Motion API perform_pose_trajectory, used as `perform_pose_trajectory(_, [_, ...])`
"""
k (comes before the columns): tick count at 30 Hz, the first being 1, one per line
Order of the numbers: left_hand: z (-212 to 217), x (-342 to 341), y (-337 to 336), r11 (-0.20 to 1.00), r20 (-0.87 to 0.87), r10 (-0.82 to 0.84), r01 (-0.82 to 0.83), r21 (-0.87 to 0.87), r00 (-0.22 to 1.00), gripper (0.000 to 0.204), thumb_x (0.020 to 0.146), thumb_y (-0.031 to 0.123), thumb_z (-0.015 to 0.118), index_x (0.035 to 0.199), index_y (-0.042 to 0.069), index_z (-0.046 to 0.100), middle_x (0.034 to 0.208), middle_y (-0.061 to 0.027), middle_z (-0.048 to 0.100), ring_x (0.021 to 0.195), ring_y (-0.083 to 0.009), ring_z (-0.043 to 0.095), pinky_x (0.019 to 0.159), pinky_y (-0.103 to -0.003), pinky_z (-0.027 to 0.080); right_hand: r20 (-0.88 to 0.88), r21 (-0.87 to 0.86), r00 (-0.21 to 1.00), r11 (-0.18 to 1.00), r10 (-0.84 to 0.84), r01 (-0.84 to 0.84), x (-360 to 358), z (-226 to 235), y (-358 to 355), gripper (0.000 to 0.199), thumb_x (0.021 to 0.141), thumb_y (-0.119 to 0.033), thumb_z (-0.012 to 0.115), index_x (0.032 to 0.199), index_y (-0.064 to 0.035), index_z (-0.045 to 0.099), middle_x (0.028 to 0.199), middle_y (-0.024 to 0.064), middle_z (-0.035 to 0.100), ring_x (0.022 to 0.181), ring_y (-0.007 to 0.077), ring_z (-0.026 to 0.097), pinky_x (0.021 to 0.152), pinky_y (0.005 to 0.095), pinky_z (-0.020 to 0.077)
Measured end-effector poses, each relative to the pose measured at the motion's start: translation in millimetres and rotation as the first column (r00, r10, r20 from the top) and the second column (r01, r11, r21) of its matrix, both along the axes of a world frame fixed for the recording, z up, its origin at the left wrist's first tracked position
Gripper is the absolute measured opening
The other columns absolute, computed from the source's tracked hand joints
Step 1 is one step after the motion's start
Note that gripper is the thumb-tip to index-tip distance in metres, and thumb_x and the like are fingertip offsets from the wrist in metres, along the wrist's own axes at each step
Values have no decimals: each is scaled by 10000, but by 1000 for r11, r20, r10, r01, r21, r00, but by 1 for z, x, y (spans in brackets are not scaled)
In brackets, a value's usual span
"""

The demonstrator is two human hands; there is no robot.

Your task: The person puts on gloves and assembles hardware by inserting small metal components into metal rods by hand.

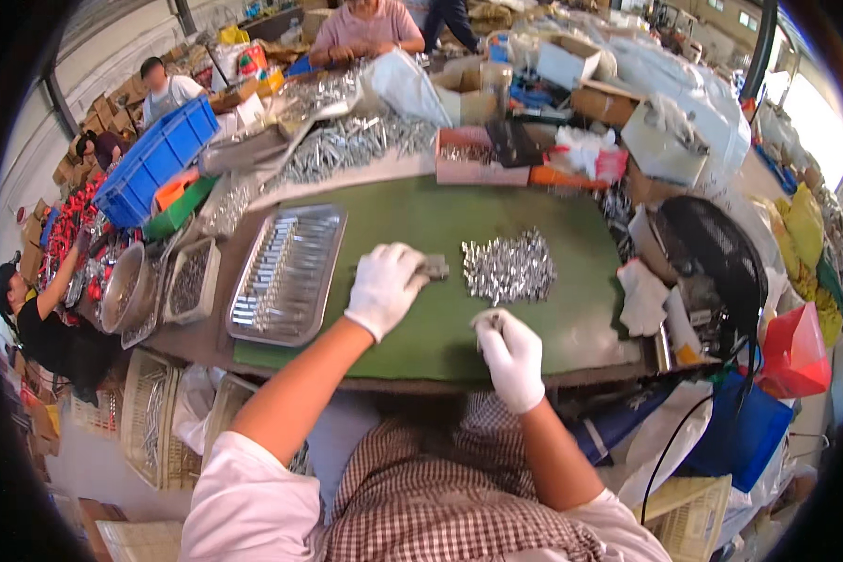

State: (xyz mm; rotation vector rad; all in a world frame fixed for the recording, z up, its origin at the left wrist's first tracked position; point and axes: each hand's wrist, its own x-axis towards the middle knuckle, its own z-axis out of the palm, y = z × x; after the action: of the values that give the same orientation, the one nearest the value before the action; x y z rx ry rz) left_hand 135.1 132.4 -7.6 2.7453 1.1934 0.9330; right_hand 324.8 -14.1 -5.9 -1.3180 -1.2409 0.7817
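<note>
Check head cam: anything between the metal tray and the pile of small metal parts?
Only the gloved left hand, holding a small grey piece, over bare green mat; tray left, pile right.

Gloved left hand (385, 287) and right hand (510, 356) — beside silver parts pile (509, 268)

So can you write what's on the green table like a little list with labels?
surface: green mat
left hand: white glove, pinching a small grey piece
right hand: white glove, holding a small metal part
pile: shiny metal parts, right of the left hand
tray: metal tray with rows of parts, on the left
</note>
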Motion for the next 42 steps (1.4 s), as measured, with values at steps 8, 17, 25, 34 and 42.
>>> perform_pose_trajectory(8, [-4, -5, -10, 999, -75, -27, 25, -20, 997, 199, 879, 183, 682, 1050, 81, 668, 1018, -127, 643, 990, -354, 607, 875, -454, 492, -14, -13, 1000, 1000, 25, -26, 2, -1, -5, 129, 968, -86, 588, 1008, 10, 664, 785, 91, 623, 713, 128, 568, 716, 273, 490])
perform_pose_trajectory(17, [47, -5, -84, 955, -279, -242, 177, -240, 929, 250, 921, 298, 651, 1131, 163, 661, 939, -58, 634, 804, -265, 669, 703, -375, 555, -21, -142, 999, 990, -27, 24, 8, 7, -36, 243, 1018, -148, 553, 1170, 10, 658, 840, 69, 642, 789, 125, 626, 775, 277, 512])
perform_pose_trajectory(25, [59, 6, -105, 946, -220, -324, 311, -92, 920, 280, 849, 264, 723, 1091, 127, 684, 873, -52, 649, 776, -241, 671, 687, -357, 545, -341, -264, 937, 950, 70, -167, 16, 31, -39, 283, 1054, -199, 538, 1209, -4, 672, 717, -55, 549, 543, 21, 432, 502, 207, 358])
perform_pose_trajectory(34, [53, 6, -118, 934, 3, -258, 250, -255, 966, 360, 830, 145, 713, 1185, 204, 719, 828, -51, 654, 722, -256, 670, 650, -356, 556, 161, -121, 982, 990, 95, -76, 25, 21, -41, 225, 924, -150, 711, 1072, 11, 657, 822, 89, 660, 751, 149, 613, 750, 298, 519])
perform_pose_trajectory(42, [50, 10, -120, 933, 51, -211, 216, -287, 976, 328, 821, 158, 719, 1147, 198, 714, 815, -60, 658, 703, -268, 668, 629, -363, 551, 126, -65, 989, 996, 72, -64, 23, 21, -39, 241, 876, -82, 748, 1078, 5, 650, 899, 124, 667, 797, 202, 638, 790, 298, 522])
